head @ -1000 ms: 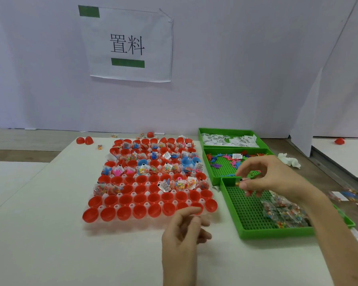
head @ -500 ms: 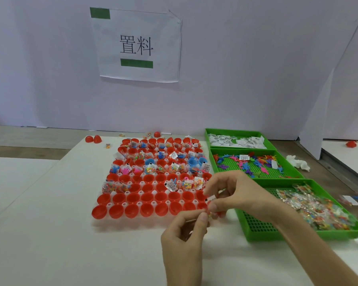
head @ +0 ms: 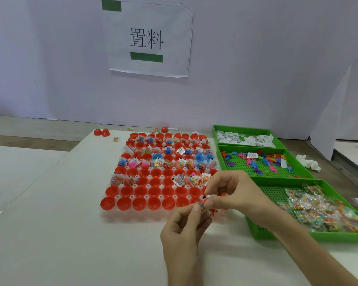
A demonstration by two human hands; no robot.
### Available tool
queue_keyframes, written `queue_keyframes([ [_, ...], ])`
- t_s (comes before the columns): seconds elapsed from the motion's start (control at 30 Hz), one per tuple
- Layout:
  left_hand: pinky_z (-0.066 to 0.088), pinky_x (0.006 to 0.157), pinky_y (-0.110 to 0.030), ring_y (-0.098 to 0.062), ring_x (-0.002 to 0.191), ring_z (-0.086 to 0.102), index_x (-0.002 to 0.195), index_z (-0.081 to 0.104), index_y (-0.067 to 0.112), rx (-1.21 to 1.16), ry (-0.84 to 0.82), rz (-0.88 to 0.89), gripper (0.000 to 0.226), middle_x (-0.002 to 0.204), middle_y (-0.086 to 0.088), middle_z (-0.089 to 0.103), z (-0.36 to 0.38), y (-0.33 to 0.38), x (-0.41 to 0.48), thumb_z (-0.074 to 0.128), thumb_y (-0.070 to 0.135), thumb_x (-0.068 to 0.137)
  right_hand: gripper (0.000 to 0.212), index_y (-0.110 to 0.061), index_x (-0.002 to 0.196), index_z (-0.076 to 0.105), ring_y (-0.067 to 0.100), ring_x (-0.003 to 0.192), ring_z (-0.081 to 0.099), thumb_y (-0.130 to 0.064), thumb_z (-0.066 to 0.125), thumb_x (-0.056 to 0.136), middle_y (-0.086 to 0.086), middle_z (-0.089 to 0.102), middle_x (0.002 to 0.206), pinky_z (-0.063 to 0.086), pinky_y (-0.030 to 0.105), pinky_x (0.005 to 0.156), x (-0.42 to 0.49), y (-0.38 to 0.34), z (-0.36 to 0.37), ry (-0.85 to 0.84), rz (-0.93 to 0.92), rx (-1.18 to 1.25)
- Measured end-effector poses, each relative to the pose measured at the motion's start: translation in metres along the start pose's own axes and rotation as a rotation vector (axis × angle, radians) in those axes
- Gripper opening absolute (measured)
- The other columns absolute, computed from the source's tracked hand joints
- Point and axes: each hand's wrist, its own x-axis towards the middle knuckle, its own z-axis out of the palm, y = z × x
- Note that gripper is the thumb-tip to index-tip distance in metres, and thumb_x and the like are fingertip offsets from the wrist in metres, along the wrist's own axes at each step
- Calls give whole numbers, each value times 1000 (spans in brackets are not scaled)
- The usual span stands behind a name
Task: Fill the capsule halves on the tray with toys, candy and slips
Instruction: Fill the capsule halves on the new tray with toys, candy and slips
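At the tray's (head: 117, 196) five-o'clock corner the hands were together, right hand (head: 234, 195) pinching a slip (head: 208, 196), left hand (head: 182, 232) pinching a small colourful piece (head: 203, 206), probably bundling them for the empty capsule halves (head: 139, 203).

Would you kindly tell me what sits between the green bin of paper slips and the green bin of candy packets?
In the head view, a third green bin of small coloured toys sits between the slips bin and the candy bin.
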Motion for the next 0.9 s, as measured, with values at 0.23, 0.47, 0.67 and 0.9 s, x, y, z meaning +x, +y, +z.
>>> queue_keyframes([
  [0.23,59,70,-25,-27,90,74,88,76,11,30,-97,66,20,94,-13,76,-1,-1,0,69,23,73,21,-21,76,77,20,62,61,-30,92,65,8,72,72,49,28,57,1,3,1,69,-46,-90],
  [0.47,59,74,-29,-27,88,73,86,75,15,93,-111,183,24,92,-12,75,-1,-3,-2,82,23,65,17,-20,77,76,13,59,66,-19,90,68,7,72,70,50,16,53,2,6,2,22,-66,28],
  [0.67,60,78,-31,-23,88,73,88,77,24,155,-76,256,22,91,-8,76,-3,-4,-3,82,22,67,16,-18,74,77,22,73,59,-22,89,65,3,65,81,52,34,64,1,7,7,44,-108,13],
  [0.9,60,69,-25,-21,85,74,88,79,18,87,28,211,20,87,-10,76,-1,-2,-4,76,7,73,21,-13,89,76,17,72,62,-12,85,71,5,64,80,54,30,66,2,10,13,-9,-87,4],
])
